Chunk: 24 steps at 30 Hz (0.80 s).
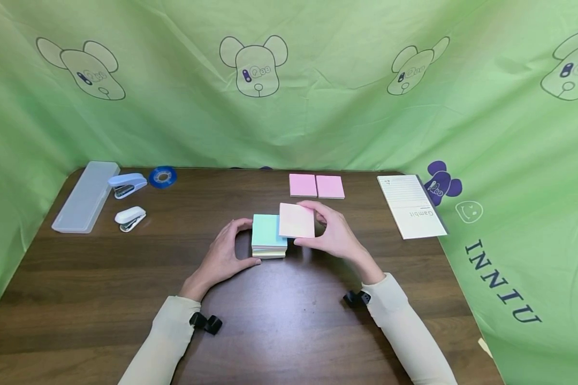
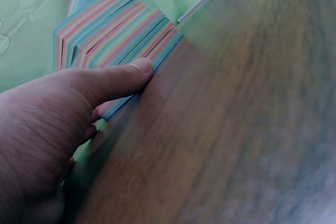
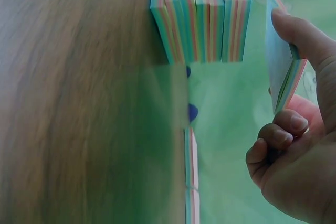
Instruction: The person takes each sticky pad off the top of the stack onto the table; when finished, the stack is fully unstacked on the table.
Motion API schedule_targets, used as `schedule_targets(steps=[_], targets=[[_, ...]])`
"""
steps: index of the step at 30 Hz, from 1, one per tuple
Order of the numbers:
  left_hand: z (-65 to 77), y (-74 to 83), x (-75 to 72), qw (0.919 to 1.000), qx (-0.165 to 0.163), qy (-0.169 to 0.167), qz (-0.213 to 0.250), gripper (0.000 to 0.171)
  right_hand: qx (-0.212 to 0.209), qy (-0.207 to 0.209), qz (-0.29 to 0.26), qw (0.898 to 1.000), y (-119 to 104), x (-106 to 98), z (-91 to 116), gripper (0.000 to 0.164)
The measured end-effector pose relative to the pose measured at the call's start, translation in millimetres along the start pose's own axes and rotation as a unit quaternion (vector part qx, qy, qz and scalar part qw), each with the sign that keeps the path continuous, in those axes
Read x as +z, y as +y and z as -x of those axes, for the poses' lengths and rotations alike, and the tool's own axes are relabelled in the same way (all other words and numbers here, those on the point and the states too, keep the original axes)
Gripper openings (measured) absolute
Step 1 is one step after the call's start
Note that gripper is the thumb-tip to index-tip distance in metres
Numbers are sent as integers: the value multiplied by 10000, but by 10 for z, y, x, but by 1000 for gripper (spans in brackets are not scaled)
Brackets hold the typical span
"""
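A stack of sticky note pads (image 1: 268, 230) with a light green-blue top stands on the table, its striped sides showing in both wrist views. My left hand (image 1: 221, 258) holds the stack from the left, thumb at the near edge and fingers at the far side. In the left wrist view the thumb (image 2: 118, 80) lies against the lower layers. My right hand (image 1: 338, 235) pinches a pink-topped sticky note pad (image 1: 296, 220) between thumb and fingers. That pad (image 3: 281, 56) is raised apart from the stack in the right wrist view, though it overlaps the stack's right side from above.
Two pink sticky note pads (image 1: 303, 185) lie side by side behind the stack. A lined notepad (image 1: 411, 207) is at the right edge. On the left are a translucent case (image 1: 86, 198), a blue stapler (image 1: 129, 183), a white stapler (image 1: 130, 216) and blue tape (image 1: 162, 177).
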State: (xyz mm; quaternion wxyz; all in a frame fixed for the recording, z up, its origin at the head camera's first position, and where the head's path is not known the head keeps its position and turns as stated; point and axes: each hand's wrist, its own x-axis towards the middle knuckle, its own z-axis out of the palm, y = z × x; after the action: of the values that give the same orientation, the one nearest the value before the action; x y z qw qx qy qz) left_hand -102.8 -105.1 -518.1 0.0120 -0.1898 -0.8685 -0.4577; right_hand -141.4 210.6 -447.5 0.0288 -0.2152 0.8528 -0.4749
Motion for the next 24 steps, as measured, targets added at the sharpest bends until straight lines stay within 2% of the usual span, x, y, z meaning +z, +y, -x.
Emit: schedule_targets(steps=[7,24], targets=[[2,8,1,10000,22,-30,33,102,259,141,-187,9994,146,-154,97,83],[8,11,-3,10000,24,-9,10,102,490,186,-264,9983,412,-476,210,85]])
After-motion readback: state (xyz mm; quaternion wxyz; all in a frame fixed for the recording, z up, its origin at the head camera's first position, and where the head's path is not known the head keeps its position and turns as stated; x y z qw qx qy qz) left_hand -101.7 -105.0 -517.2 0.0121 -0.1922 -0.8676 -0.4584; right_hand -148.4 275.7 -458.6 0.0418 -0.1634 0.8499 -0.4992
